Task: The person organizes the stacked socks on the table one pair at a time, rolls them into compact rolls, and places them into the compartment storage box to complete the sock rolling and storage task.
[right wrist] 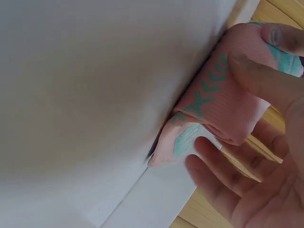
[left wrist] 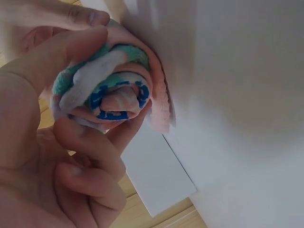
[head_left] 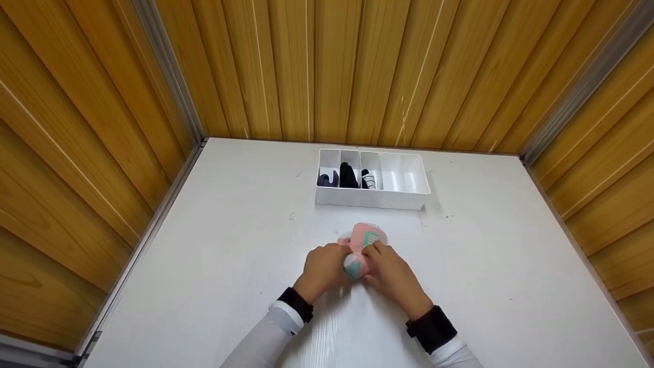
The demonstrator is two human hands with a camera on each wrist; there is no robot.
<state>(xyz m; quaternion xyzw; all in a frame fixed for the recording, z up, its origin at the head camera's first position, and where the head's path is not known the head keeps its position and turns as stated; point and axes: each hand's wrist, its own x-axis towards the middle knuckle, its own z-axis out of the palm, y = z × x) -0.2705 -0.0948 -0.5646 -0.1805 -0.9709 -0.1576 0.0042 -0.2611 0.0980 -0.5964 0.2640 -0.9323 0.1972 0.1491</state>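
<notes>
A pink sock [head_left: 364, 235] with teal and white patches lies partly rolled up on the white table, between both hands. In the left wrist view, the end of the roll [left wrist: 118, 102] shows a spiral of pink, teal, white and blue layers. My left hand [head_left: 323, 268] grips the roll from its left end, thumb on top and fingers curled beneath. The right hand [head_left: 396, 273] holds the other end, its thumb pressing on the pink ribbed cloth. A flat, unrolled part [right wrist: 175, 142] of the sock stretches out ahead of the roll on the table.
Beyond the hands stands a white divided box [head_left: 368, 198]. Its left compartments hold a dark blue-grey bundle [head_left: 328, 180], a black bundle [head_left: 348, 176] and a black-and-white striped bundle [head_left: 368, 179]. Wood-patterned panels [head_left: 337, 71] enclose the table [head_left: 230, 230] at the back and sides.
</notes>
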